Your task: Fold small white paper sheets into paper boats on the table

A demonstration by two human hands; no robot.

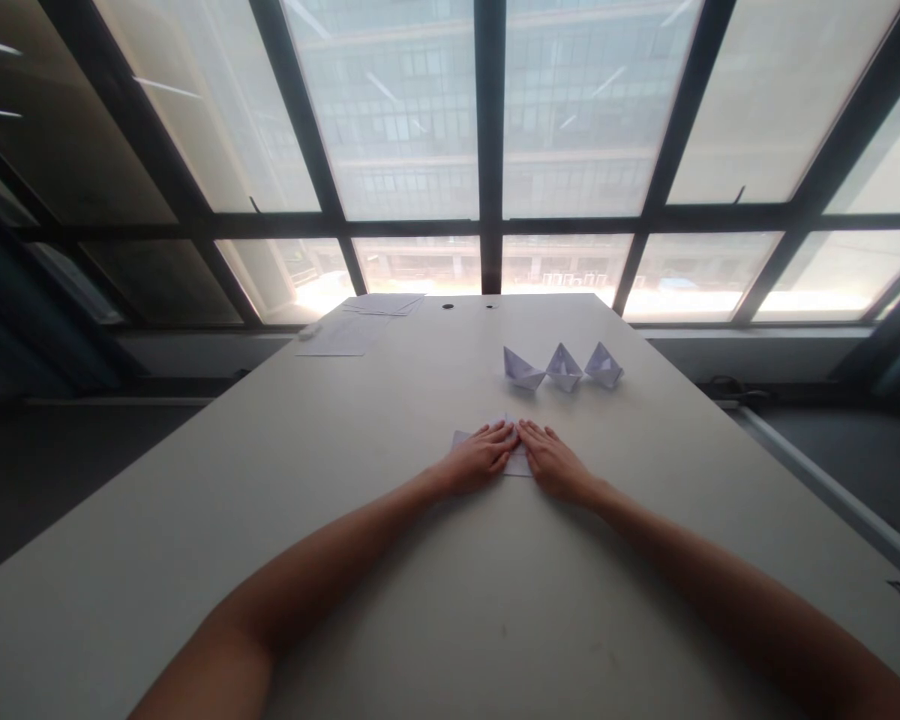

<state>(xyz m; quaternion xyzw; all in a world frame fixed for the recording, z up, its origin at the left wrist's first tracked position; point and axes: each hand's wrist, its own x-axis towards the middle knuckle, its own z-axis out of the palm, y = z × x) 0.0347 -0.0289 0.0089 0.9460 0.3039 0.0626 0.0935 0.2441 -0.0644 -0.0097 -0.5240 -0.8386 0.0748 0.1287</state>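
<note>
A partly folded sheet of white paper (517, 465) lies on the table under both my hands. My left hand (481, 452) rests flat on its left part, fingers stretched toward the middle. My right hand (553, 460) presses on the right part, its fingers also stretched out and close to the left fingertips. Much of the paper is hidden beneath the hands; a corner shows at the left and a strip between the palms. Just beyond the hands stand three folded paper boats, a left one (523, 370), a middle one (564, 368) and a right one (604, 367).
The white table (375, 420) stretches toward the windows (397, 120). Loose paper sheets (345, 335) lie at its far left, with a small whitish object (310, 331) by the edge. Two dark round spots, one a hole (448, 306), sit near the far edge.
</note>
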